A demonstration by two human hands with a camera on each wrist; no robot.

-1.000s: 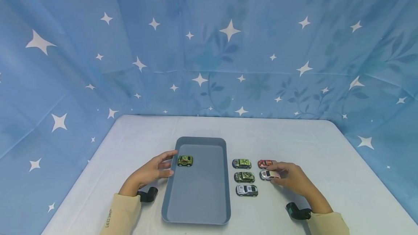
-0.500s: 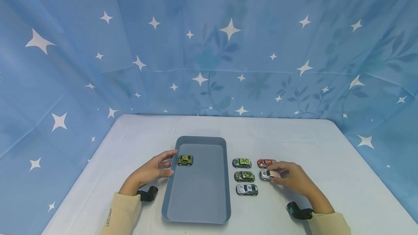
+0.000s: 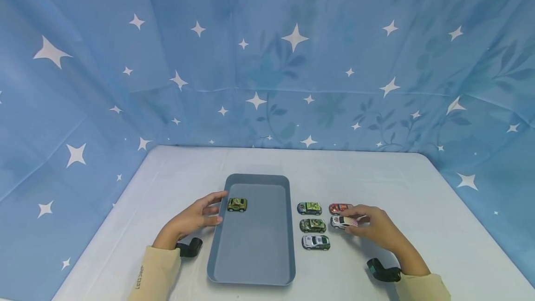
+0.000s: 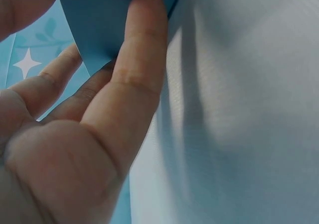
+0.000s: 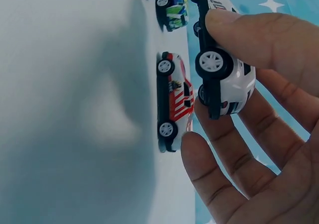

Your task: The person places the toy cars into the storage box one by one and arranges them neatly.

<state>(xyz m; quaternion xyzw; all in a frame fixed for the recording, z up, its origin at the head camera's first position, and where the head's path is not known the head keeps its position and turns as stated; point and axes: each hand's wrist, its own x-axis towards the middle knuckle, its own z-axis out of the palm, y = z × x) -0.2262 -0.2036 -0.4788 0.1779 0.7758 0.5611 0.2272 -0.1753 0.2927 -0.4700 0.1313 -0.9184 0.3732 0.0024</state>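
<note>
A white toy car (image 5: 234, 77) with a patterned roof is pinched between the thumb and fingers of my right hand (image 3: 374, 226). In the right wrist view it is tilted up off the table, its wheels showing. Just behind it stands a red toy car (image 5: 178, 97), partly covered by that hand in the head view. My left hand (image 3: 190, 219) touches the left side of the blue-grey tray (image 3: 251, 282) with fairly straight fingers. The left wrist view has one finger against the tray's outer wall (image 4: 99, 25). Inside the tray, at upper left, sits a green toy car (image 3: 237, 205).
Right of the tray is a column of toy cars: a blue-and-green one (image 3: 309, 208), a dark green one (image 3: 312, 225) and a silver one (image 3: 316, 242). All of it stands on a white-covered table (image 3: 368, 175), with a blue starry curtain (image 3: 267, 59) behind.
The white toy car has come up off the table in my right hand and shifted slightly left. My left hand, the tray and the other cars stay put.
</note>
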